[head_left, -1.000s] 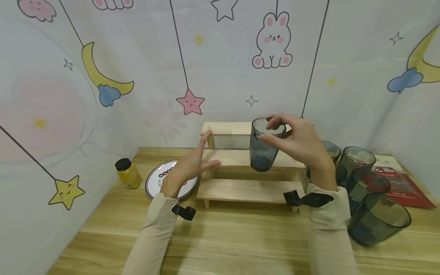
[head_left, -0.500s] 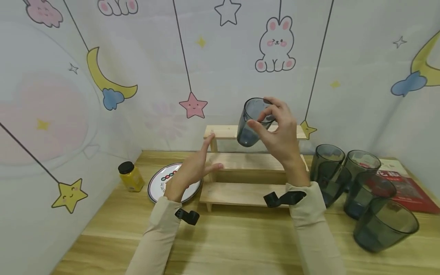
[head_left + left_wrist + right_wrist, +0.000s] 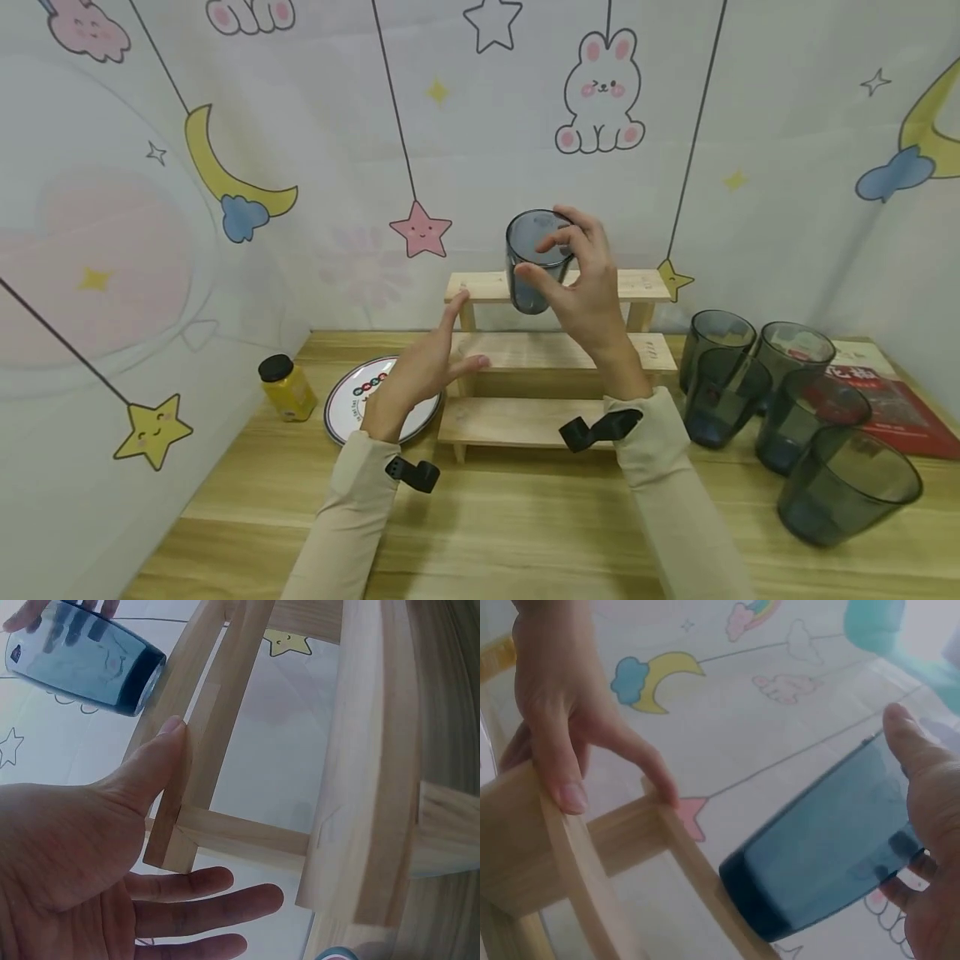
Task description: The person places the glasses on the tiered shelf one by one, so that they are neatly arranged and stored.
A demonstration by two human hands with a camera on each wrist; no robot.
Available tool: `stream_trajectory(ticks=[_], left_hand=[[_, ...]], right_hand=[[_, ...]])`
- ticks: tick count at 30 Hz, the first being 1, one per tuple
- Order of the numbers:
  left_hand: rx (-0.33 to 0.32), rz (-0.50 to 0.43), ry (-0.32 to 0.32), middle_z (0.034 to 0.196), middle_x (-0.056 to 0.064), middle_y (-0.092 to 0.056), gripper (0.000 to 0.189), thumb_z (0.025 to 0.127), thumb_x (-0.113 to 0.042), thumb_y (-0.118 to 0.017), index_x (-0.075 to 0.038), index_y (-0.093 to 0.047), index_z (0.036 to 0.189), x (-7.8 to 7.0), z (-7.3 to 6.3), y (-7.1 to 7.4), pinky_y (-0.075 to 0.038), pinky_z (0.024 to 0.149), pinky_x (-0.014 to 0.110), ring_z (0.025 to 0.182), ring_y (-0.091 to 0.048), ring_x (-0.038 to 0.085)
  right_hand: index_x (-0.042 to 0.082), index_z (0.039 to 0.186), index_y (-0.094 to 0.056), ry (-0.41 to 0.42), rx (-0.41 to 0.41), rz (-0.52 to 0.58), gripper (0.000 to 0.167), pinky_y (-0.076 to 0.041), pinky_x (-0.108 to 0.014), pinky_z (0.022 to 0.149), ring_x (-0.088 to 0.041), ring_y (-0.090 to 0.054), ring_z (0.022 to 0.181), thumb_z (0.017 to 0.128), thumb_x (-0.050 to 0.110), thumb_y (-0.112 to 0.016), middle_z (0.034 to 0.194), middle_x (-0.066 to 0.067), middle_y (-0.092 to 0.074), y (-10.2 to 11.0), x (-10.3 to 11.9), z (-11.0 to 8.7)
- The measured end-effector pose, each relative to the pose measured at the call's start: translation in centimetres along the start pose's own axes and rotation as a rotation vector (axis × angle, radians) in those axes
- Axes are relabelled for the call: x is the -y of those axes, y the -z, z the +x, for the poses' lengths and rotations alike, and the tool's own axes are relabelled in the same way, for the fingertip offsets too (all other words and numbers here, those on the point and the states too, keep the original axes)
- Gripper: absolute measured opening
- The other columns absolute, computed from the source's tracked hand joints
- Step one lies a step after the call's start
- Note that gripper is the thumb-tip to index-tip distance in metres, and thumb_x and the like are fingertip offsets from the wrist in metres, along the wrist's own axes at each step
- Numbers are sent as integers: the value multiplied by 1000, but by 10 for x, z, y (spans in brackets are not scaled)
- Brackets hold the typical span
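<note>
Glass (image 3: 821, 844) in R hand (image 3: 588, 292): all cams; other glasses (image 3: 813, 425): head only.

2 beige sleeves (image 3: 343, 517), 2 black wrist devices (image 3: 414, 474)

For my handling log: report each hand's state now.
Left hand: open, fingers touching the pale wooden three-tier rack.
Right hand: holding a transparent blue-grey tapered cup.

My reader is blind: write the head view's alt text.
The right hand holds a smoky glass near the top shelf of a wooden rack, the left hand at its left end. Five more glasses are at right, a plate and yellow jar at left.
</note>
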State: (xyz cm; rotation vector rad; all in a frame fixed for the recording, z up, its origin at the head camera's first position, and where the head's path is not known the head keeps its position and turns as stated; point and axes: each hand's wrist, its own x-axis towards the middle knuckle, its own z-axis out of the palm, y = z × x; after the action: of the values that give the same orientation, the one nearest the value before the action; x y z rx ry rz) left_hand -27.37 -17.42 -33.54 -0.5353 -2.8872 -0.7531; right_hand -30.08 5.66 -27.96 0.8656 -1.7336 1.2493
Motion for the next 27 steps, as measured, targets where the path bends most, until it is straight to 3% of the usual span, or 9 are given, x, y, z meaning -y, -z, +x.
stream_trajectory(ticks=[7, 14, 18, 23, 27], left_hand=[[7, 7, -5, 142, 32, -49, 100, 93, -45, -70, -28, 2, 160, -1, 1, -2, -53, 82, 54, 106, -65, 45], [14, -6, -10, 143, 32, -48, 99, 93, -45, -68, -28, 3, 160, -2, -1, 1, -52, 82, 55, 106, -65, 45], [16, -1, -20, 140, 32, -51, 99, 94, -45, -68, -27, 3, 160, -1, 0, 1, -52, 80, 54, 105, -65, 44], [14, -6, -27, 140, 33, -51, 99, 94, -45, -68, -27, 4, 160, 0, 0, 1, -53, 76, 51, 104, -66, 43], [9, -8, -29, 138, 33, -52, 99, 94, -44, -68, -26, 4, 160, 1, -1, 1, -53, 77, 52, 104, -65, 44]], right_hand=[[-3, 130, -46, -111, -55, 179, 76, -44, -47, 102, -27, -47, 129, 84, 52, -72, 139, -20, -44, -12, -2, -6], [7, 148, -31, -175, -71, 141, 96, -38, -43, 99, -24, -50, 123, 82, 66, -67, 137, -13, -50, -14, -7, -8], [8, 148, -37, -195, -47, 126, 93, -36, -46, 95, -26, -50, 115, 82, 67, -66, 132, -16, -53, -11, -10, -8], [15, 153, -35, -223, 27, 159, 87, -36, -53, 98, -29, -51, 118, 86, 60, -67, 134, -20, -53, -6, -15, -9], [22, 159, -28, -289, 75, 159, 79, -39, -56, 99, -30, -52, 120, 94, 36, -71, 137, -19, -53, -6, -20, -12]])
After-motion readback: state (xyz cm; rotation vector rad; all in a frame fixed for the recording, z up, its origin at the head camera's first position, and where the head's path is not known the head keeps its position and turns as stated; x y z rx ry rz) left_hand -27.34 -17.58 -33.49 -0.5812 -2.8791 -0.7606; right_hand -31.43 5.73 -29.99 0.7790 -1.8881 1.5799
